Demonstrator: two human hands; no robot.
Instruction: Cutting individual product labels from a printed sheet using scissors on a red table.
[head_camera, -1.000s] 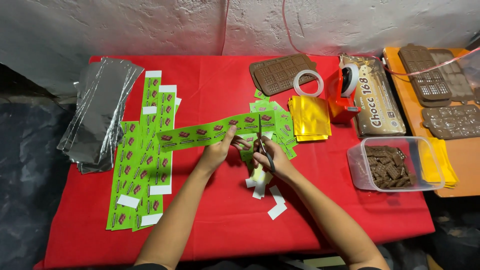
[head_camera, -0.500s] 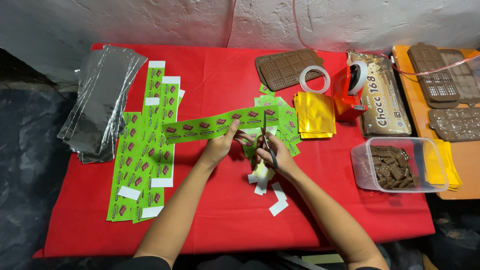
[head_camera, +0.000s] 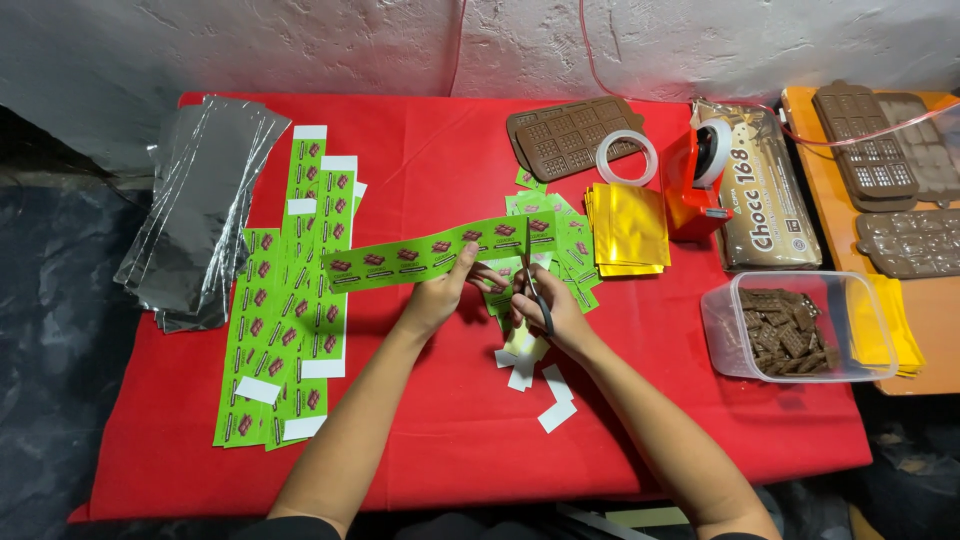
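Note:
My left hand (head_camera: 438, 296) pinches a long green printed label strip (head_camera: 415, 256) and holds it up level above the red table (head_camera: 430, 440). My right hand (head_camera: 556, 312) grips dark scissors (head_camera: 536, 290), whose blades reach up across the strip near its right end. Under both hands lies a pile of cut green labels (head_camera: 560, 250). White paper offcuts (head_camera: 540, 385) lie just below my right hand.
More green strips (head_camera: 290, 300) lie at the left beside a stack of silver foil sheets (head_camera: 195, 220). Gold foil sheets (head_camera: 625, 228), a brown chocolate mould (head_camera: 560, 135), a tape roll (head_camera: 627, 158), a red tape dispenser (head_camera: 695, 185) and a clear tub of chocolate pieces (head_camera: 795, 325) sit at the right.
The green strip has slid a little to the right through my left hand, and the scissors now sit near its right end. Both hands stay in the same spot.

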